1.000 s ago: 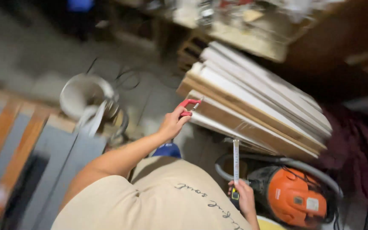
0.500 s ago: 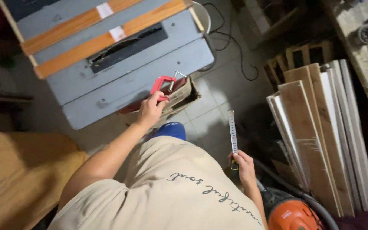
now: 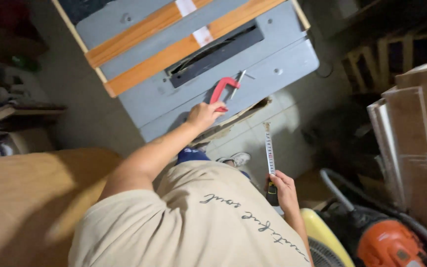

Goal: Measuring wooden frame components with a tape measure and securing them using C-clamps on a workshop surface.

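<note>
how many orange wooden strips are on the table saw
2: one wooden strip along the far side of the grey table saw, the other strip beside the blade slot; none seem hidden.

White rectangular labels (image 3: 203, 35) on both orange wood strips — tabletop (two) — no screens.

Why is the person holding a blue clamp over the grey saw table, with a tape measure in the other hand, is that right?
Not quite: in the head view the clamp in the left hand is red, not blue. It is over the grey saw table, and the right hand does hold a tape measure.
</note>
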